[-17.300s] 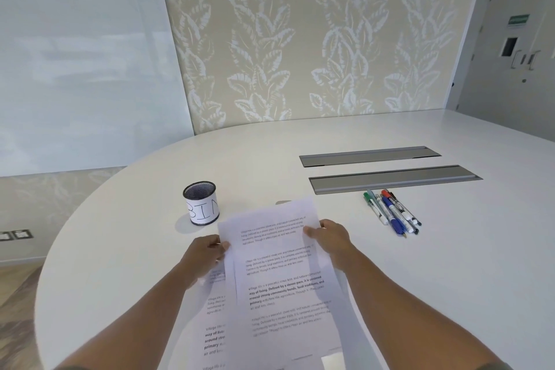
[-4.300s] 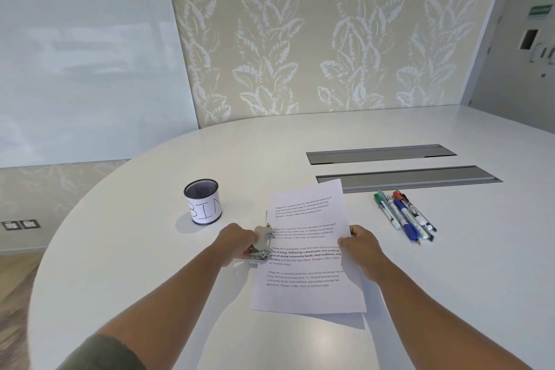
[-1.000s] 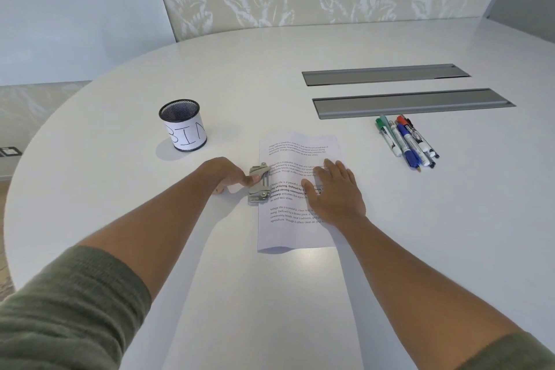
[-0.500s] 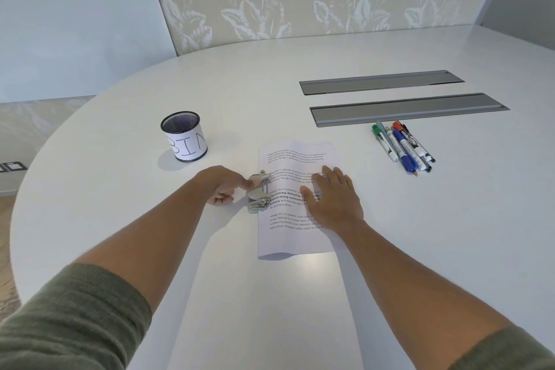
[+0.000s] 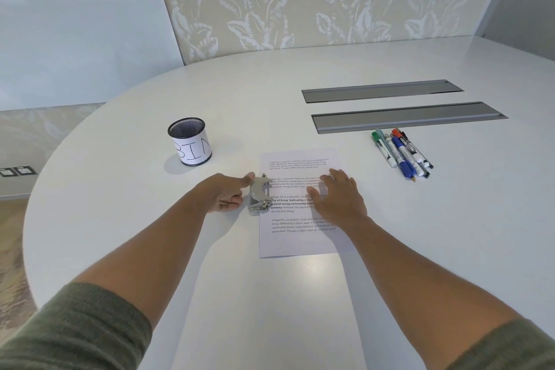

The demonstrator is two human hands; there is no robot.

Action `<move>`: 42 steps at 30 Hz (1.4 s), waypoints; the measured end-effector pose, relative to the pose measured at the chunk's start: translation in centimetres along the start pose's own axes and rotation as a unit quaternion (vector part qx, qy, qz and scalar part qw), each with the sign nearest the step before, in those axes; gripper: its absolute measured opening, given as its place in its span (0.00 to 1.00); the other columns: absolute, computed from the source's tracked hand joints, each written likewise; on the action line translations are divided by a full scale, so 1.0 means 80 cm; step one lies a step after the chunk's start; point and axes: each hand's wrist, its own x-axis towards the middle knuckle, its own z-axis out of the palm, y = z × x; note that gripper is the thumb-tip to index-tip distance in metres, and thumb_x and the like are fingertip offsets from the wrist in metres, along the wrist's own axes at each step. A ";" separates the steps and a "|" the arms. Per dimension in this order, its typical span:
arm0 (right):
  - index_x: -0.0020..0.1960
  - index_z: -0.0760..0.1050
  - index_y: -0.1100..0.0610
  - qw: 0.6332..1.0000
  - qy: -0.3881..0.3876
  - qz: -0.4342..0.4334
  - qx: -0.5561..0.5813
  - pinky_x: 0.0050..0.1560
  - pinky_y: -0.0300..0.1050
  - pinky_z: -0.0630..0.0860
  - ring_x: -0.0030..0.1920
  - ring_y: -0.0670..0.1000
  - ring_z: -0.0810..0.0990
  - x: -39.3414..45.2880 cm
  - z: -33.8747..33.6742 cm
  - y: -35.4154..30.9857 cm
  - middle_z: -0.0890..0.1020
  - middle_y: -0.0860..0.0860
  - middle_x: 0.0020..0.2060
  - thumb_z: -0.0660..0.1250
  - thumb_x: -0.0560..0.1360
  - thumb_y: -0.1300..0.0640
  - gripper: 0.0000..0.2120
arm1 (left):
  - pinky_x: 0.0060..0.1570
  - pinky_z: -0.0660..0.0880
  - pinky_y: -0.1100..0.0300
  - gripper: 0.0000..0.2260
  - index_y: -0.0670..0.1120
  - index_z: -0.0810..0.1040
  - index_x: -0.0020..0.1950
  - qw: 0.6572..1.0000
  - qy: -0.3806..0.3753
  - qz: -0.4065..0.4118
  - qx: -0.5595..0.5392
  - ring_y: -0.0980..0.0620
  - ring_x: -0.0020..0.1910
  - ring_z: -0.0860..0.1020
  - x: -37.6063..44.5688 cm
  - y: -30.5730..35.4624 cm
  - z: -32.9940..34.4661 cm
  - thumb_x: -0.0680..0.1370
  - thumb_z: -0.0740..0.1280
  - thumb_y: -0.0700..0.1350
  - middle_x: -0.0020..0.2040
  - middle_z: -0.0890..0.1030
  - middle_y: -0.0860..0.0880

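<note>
A printed sheet of paper lies flat on the white table. A small grey metal hole punch sits on the sheet's left edge with its lever raised. My left hand is just left of the punch. Its thumb tip touches the lever's end, and its fingers are loosely curled on the table beside the punch. My right hand lies flat on the middle of the sheet with straight fingers, pressing it down.
A black mesh cup labelled BIN stands to the left behind the punch. Several marker pens lie to the right of the sheet. Two grey cable slots are set into the table behind them.
The punch lever has come up from its pressed-down position while my left thumb stays on it. My right hand stays flat on the sheet. The view has tilted up slightly.
</note>
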 end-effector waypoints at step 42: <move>0.67 0.71 0.55 0.999 -0.012 0.034 0.015 0.67 0.52 0.67 0.73 0.54 0.63 -0.034 -0.018 0.022 0.65 0.51 0.73 0.59 0.78 0.41 0.24 | 0.36 0.79 0.66 0.20 0.41 0.85 0.49 0.999 0.007 0.016 0.028 0.57 0.31 0.79 -0.043 -0.049 0.047 0.67 0.80 0.54 0.35 0.84 0.50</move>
